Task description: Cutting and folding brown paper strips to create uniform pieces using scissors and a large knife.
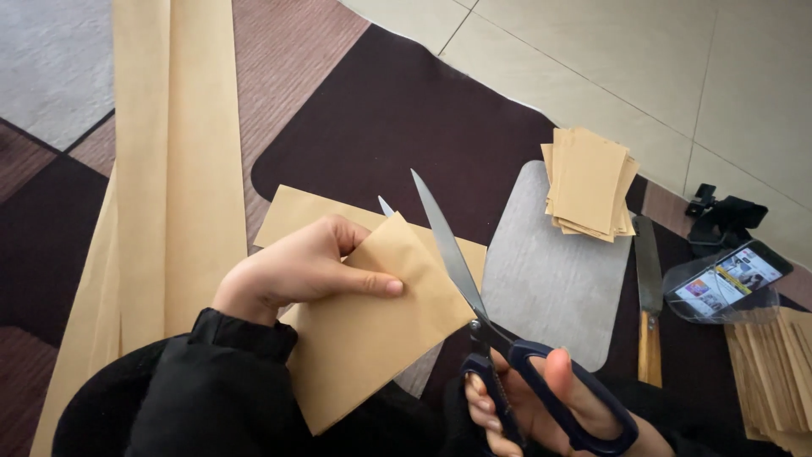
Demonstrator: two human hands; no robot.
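Scissors [474, 313] with dark blue handles, gripped in the right hand [541, 398], gape open around a folded brown paper sheet [372, 330]; the left hand [296, 271] pinches that smooth, stiff rectangle's upper edge above a dark rug [406, 110].

Left hand [300, 271] pinching brown paper sheet [372, 330], right hand [541, 402] working open scissors [474, 296], paper stack [589, 182] nearby

Paper stack [589, 182] on board [550, 288], knife [649, 296] right.
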